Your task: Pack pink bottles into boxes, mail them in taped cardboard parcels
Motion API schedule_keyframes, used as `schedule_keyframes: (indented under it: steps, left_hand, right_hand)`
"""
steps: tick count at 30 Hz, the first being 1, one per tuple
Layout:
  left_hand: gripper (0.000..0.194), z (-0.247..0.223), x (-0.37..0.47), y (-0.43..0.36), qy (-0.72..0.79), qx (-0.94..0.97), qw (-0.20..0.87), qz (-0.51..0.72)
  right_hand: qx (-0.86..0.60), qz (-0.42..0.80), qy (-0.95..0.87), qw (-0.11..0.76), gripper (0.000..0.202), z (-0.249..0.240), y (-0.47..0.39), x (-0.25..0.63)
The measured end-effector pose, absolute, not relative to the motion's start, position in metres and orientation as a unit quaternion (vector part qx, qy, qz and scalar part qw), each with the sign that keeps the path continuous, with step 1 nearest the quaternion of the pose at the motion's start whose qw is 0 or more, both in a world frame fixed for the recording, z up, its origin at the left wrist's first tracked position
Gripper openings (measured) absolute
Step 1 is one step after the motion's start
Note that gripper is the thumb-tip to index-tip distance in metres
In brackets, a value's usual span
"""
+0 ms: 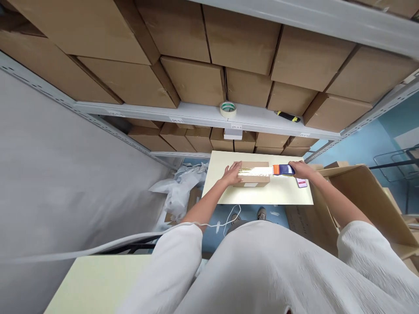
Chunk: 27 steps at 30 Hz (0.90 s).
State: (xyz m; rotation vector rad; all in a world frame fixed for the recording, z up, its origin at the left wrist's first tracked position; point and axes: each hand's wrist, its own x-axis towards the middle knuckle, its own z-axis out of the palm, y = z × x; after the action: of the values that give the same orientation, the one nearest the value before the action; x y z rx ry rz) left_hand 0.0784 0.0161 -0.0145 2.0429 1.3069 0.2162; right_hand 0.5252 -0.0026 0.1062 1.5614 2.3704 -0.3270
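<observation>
A small cardboard box point(252, 179) sits on the pale yellow tabletop point(222, 196). A strip of shiny clear tape point(257, 171) runs along its top, and a white label point(250, 185) shows on its near side. My left hand point(233, 172) lies on the box's left end with its fingers stretched out over the end of the tape. In my right hand point(299, 168) is a blue and orange tape dispenser point(283, 169), its orange end at the box's right edge. A phone point(301, 182) with a lit screen lies just below that hand.
Cardboard boxes fill the metal shelving point(196, 114) ahead. A tape roll point(228, 109) and a yellow-black utility knife point(288, 116) lie on one shelf. Plastic wrapping point(178, 192) is heaped left, a large open carton point(369, 205) stands right, and a white cable point(131, 237) crosses my left arm.
</observation>
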Motion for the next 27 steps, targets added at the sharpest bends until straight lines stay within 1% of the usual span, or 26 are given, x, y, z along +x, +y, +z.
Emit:
schedule_keyframes:
  steps: [6, 11, 14, 19, 27]
  left_hand:
    - [0.110, -0.009, 0.079, 0.018, 0.506, 0.791, 0.338, 0.065]
    - [0.111, -0.005, 0.081, 0.020, 0.516, 0.786, 0.335, 0.060]
    - [0.111, -0.003, 0.083, 0.020, 0.523, 0.783, 0.333, 0.049]
    - [0.111, 0.001, 0.085, 0.020, 0.528, 0.779, 0.337, 0.044]
    - [0.109, 0.003, 0.087, 0.018, 0.534, 0.774, 0.337, 0.053]
  right_hand:
    - [0.551, -0.120, 0.810, 0.162, 0.028, 0.097, -0.010, 0.574]
    - [0.543, -0.123, 0.814, 0.168, 0.028, 0.085, -0.007, 0.585]
    - [0.540, -0.118, 0.815, 0.175, 0.032, 0.073, -0.004, 0.579]
    - [0.546, -0.120, 0.807, 0.190, 0.046, 0.051, 0.003, 0.557]
    - [0.529, -0.099, 0.816, 0.210, 0.049, 0.025, 0.026, 0.497]
